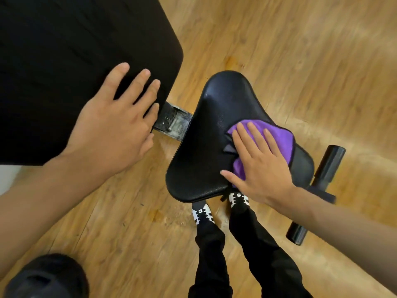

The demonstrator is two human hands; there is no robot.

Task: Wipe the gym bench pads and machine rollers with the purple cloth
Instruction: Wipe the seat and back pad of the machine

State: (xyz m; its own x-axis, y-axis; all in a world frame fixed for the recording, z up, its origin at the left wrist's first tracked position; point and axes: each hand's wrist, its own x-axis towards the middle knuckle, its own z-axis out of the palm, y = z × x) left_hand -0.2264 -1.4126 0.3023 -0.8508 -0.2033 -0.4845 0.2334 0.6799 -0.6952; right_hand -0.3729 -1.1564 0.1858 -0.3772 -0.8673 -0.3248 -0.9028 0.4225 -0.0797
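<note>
Head view: the right grip point(260, 166), a bare hand, lies flat with straight, spread fingers, pressing the purple cloth point(277, 134) onto the seat pad point(204, 147); nothing is pinched. The cloth sits under and just beyond the fingers, on the right part of the pad's wide end. The pad is black, pebbled vinyl with rounded corners, tapering toward its far end. Bare vinyl stretches away from the grip toward the far end and to the left, so the next stroke probably runs that way along the pad's long axis. A few pale specks, perhaps droplets, lie just ahead of the fingertips.

The left grip point(113, 125) is also flat and holds nothing, resting on the rounded corner of the large back pad point(75, 61), a matte black slab. A scuffed metal bracket point(173, 123) joins the 2 pads.

Black cylindrical rollers point(329, 166) lie just past the seat pad's right edge, their axis slanting, much nearer the right grip than the left. Glossy wood-plank floor point(300, 61) lies beneath.
</note>
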